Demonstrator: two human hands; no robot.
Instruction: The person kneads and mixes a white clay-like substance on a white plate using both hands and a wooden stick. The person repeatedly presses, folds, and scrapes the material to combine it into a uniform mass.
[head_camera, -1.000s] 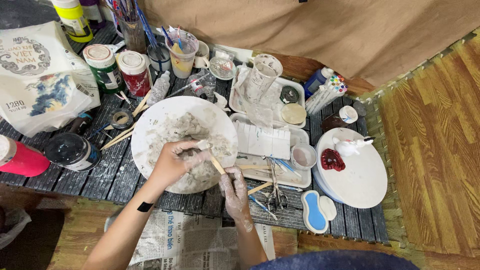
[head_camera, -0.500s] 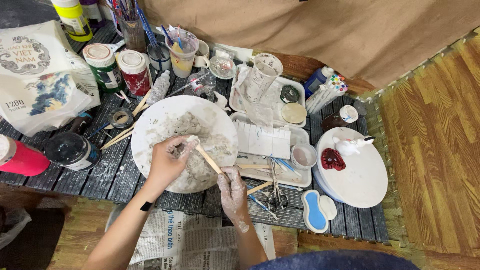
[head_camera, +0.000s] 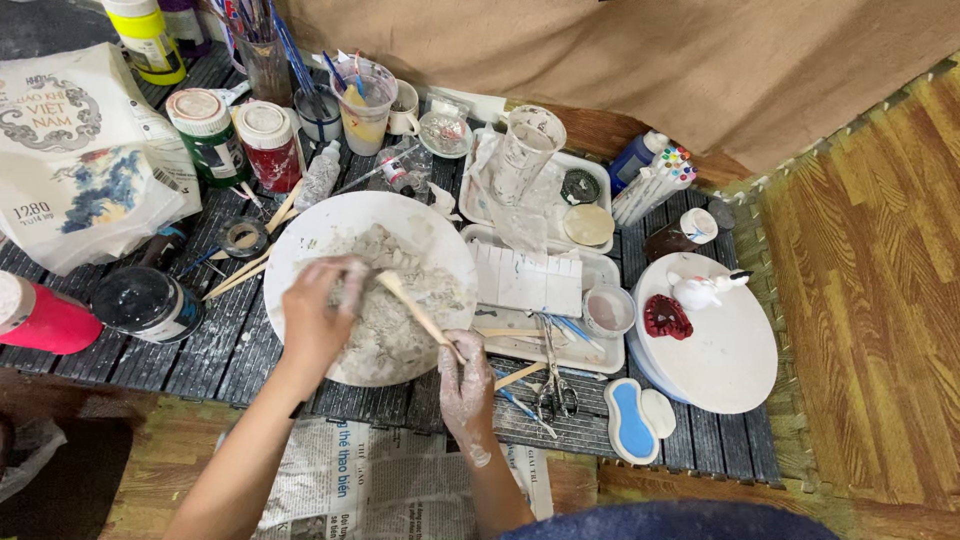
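Note:
A wide white bowl (head_camera: 300, 235) of lumpy grey-white paste (head_camera: 395, 330) sits on the dark slatted table (head_camera: 215, 360). My left hand (head_camera: 318, 318) hovers over the bowl's left half, its paste-smeared fingers curled together just left of the upper tip of a wooden stick (head_camera: 415, 312). Whether those fingers pinch any paste is hidden. My right hand (head_camera: 465, 388), also coated in paste, rests at the bowl's near right rim and grips the stick's lower end. The stick slants up and left across the paste.
Right of the bowl are white trays (head_camera: 600, 355) with scissors (head_camera: 555, 385) and tools, and a round white board (head_camera: 735, 350) bearing a small white figurine (head_camera: 700, 290) and a red piece. Paint jars (head_camera: 268, 145), brush cups and a black-lidded jar (head_camera: 148, 303) crowd the left. Newspaper (head_camera: 375, 480) lies below.
The stick has swung from lying low by the right hand to slanting up across the paste. My left hand has drawn slightly left, away from the stick's tip.

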